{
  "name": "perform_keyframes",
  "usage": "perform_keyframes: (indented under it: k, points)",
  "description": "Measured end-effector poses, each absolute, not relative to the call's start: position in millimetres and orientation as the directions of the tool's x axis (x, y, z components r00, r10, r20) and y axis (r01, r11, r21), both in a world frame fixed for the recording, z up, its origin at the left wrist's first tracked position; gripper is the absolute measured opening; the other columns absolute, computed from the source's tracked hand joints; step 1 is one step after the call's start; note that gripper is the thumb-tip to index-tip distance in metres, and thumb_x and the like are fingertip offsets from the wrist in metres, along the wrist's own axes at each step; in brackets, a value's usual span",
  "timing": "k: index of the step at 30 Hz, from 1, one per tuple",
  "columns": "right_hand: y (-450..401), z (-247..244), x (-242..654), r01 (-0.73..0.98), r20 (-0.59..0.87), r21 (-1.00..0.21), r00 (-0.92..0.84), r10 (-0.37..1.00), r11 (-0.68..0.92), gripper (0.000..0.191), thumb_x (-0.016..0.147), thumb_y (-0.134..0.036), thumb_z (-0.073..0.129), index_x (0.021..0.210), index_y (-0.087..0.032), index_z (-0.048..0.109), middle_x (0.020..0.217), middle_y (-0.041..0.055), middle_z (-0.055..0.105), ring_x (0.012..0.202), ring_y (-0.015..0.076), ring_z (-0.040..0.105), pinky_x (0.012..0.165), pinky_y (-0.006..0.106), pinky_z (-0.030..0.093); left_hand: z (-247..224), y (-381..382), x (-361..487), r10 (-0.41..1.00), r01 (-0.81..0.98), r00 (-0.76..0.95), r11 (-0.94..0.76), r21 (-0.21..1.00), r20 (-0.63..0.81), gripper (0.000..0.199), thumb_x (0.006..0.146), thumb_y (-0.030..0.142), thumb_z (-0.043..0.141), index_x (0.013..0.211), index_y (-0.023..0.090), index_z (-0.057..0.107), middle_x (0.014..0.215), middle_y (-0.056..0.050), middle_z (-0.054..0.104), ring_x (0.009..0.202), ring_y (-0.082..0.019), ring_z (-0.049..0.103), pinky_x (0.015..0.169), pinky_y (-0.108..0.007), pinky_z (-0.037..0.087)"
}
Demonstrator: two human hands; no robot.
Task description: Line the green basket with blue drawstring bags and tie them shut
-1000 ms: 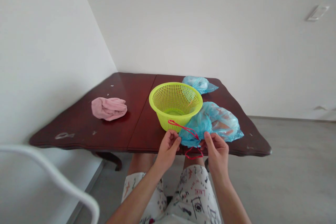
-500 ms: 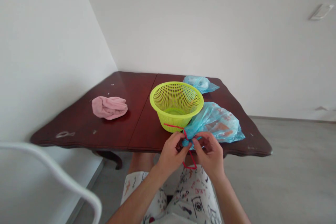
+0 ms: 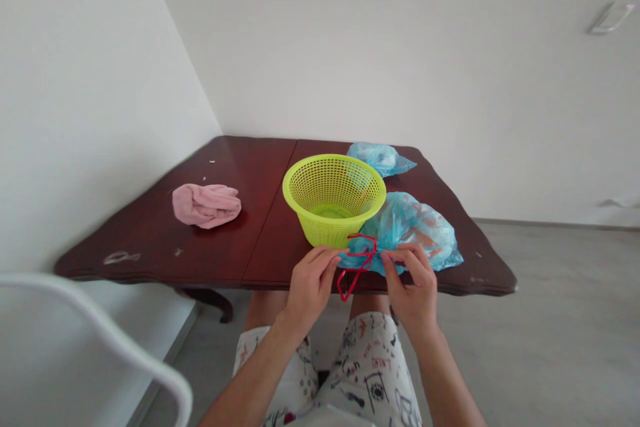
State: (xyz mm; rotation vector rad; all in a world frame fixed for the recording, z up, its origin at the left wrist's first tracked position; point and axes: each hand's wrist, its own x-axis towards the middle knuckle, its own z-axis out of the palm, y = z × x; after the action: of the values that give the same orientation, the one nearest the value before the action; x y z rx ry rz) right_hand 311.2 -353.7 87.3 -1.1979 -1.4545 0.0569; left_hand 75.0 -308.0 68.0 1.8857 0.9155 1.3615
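A blue plastic bag (image 3: 420, 227) with something pale and orange inside lies at the table's front right. Red string (image 3: 369, 255) loops around its gathered neck. My left hand (image 3: 313, 280) pinches the neck's left end, close to a string end. At the string's other side, my right hand (image 3: 413, 280) is closed on the bag beside the knot; whether it also grips string is too small to tell. Just behind my hands stands a yellow-green mesh basket (image 3: 334, 230), with nothing visible inside.
Behind the basket lies a second blue bag (image 3: 380, 157). A pink cloth (image 3: 206, 205) sits on the left of the dark red table (image 3: 220, 250). A white curved tube (image 3: 125, 340) crosses the lower left. Walls stand behind and to the left.
My hands have moved apart, my left hand leftward and my right hand slightly rightward. The red string around the bag's neck now shows between them.
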Motion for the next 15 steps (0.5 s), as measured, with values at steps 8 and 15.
perform_keyframes:
  k: [8,15]
  points:
    - [-354.5,93.7,316.4,0.488,0.647,-0.733,0.286,0.707,0.474,0.018,0.116,-0.026,0.077,0.098,-0.027,0.076,0.096,0.0022,0.07,0.093,0.0223,0.065,0.083,0.038,0.052,62.4,-315.9,74.1,0.837,-0.012,0.217,-0.513,0.858,0.503,0.038,0.124,0.052,0.061,0.133,0.027,0.089,0.127,-0.014,0.08,0.115,-0.03,0.076,0.104,-0.041,0.06]
    - [-359.7,94.6,308.9,0.632,0.705,-0.621,0.191,0.683,0.464,0.008,0.113,-0.025,0.079,0.105,-0.027,0.077,0.114,0.0071,0.07,0.107,0.0269,0.069,0.095,0.044,0.056,80.4,-321.0,81.7,0.764,0.326,0.234,-0.644,0.692,0.601,0.016,0.108,0.042,0.09,0.12,0.031,0.09,0.126,-0.011,0.081,0.124,-0.033,0.07,0.111,-0.046,0.054]
